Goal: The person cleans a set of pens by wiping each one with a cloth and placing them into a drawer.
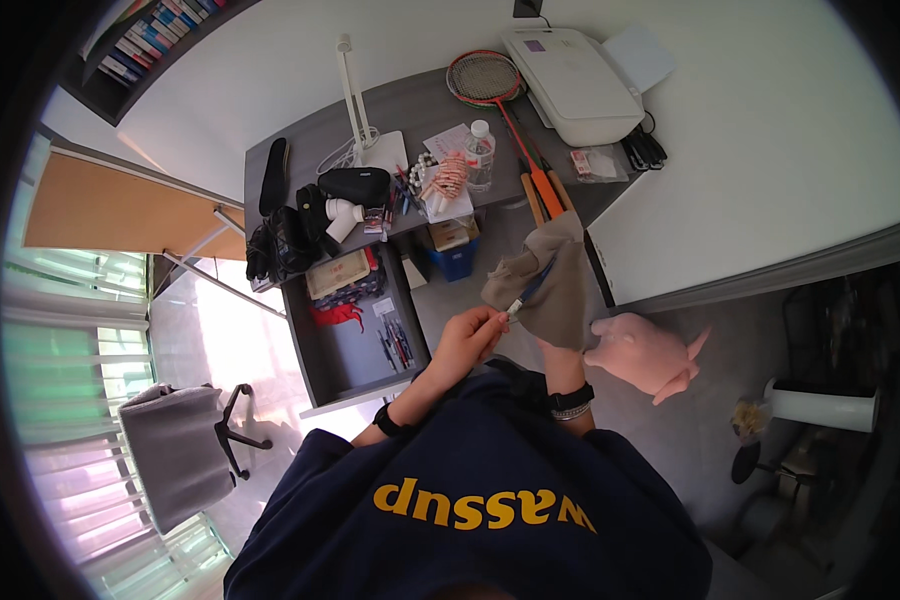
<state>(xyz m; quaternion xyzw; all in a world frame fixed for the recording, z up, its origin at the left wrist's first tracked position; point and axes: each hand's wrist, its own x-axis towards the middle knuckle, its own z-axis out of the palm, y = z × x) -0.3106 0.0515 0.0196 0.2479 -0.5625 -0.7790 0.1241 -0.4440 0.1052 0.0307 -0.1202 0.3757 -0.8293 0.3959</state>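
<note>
My left hand is closed in a pinch on the pale end of a slim dark blue pen-like stick. The stick lies slantwise against a grey-brown cloth, which is bunched and folded at its upper left. Under the cloth's lower edge, my right hand holds it up; its fingers are hidden by the fabric. Both hands are in front of the desk, between the drawer and a pink plush pig.
The open drawer contains pens and a red item. On the grey desk stand a white lamp, a clear bottle, badminton rackets, black cases and a white printer. A blue bin is underneath; an office chair stands left.
</note>
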